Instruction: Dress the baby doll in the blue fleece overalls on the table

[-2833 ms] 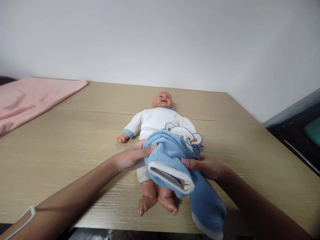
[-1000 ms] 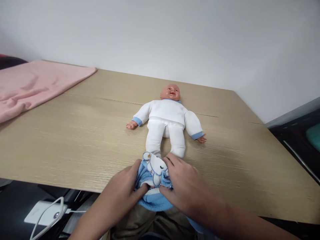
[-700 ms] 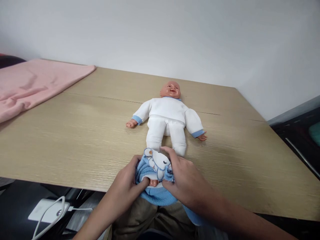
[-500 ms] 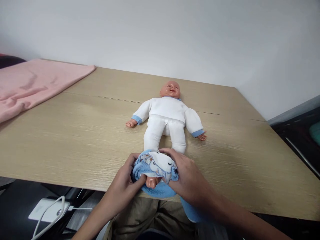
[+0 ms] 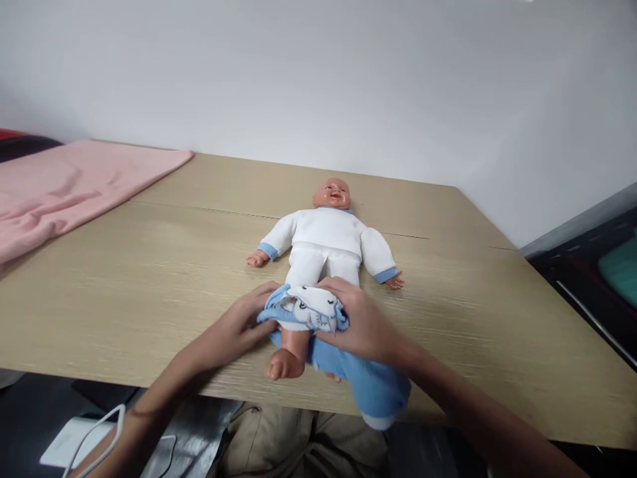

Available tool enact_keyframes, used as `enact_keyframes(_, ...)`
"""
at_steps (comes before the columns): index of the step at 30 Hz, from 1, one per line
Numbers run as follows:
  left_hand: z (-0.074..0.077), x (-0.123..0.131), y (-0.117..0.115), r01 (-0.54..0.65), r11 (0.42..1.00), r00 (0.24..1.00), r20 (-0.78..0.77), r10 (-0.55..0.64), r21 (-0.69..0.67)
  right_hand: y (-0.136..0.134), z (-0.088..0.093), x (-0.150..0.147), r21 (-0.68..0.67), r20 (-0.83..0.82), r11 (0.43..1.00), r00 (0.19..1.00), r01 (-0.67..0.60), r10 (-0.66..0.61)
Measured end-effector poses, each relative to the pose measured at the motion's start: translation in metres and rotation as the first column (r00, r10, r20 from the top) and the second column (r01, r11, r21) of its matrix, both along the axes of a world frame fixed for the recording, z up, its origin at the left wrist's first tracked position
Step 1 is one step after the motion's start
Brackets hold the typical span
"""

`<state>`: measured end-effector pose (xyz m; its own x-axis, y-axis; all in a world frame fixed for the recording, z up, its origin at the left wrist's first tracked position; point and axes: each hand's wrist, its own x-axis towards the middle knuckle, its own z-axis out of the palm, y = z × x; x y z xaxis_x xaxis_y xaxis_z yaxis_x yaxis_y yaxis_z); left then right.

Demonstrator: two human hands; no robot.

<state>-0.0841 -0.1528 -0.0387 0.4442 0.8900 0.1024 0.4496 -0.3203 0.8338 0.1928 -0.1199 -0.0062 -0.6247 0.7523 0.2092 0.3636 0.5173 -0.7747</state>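
Observation:
A baby doll in a white top with blue cuffs lies on its back, its feet toward me. Bunched around one of its lower legs is a pair of blue doll pants with a white animal-face patch. My left hand grips the bunched cloth on the left side. On the right side my right hand is closed on the same cloth. The doll's bare foot sticks out below the bunch. Its other foot is mostly hidden behind the blue fabric, and one pant leg hangs at the table edge.
The wooden table meets a pale wall behind. A pink blanket covers its left end. Below the left front edge lies a white device with a cable. A dark object with a green panel stands at the right.
Both hands have drawn the bunched pants up the leg, so the foot and ankle now show below. The loose pant leg has swung into fuller view. My view has shifted slightly.

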Motion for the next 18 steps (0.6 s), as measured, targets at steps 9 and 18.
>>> enact_keyframes(9, 0.01, -0.029, 0.027, 0.183, 0.932, 0.983, 0.065, -0.171, -0.314, 0.026, 0.017, 0.02, -0.093, 0.147, 0.974, 0.965, -0.205, 0.217)
enact_keyframes(18, 0.042, -0.026, 0.039, 0.024, 0.999, 1.0, 0.003, -0.024, -0.035, 0.024, -0.015, 0.047, -0.361, -0.202, 0.927, 0.979, -0.097, 0.023)
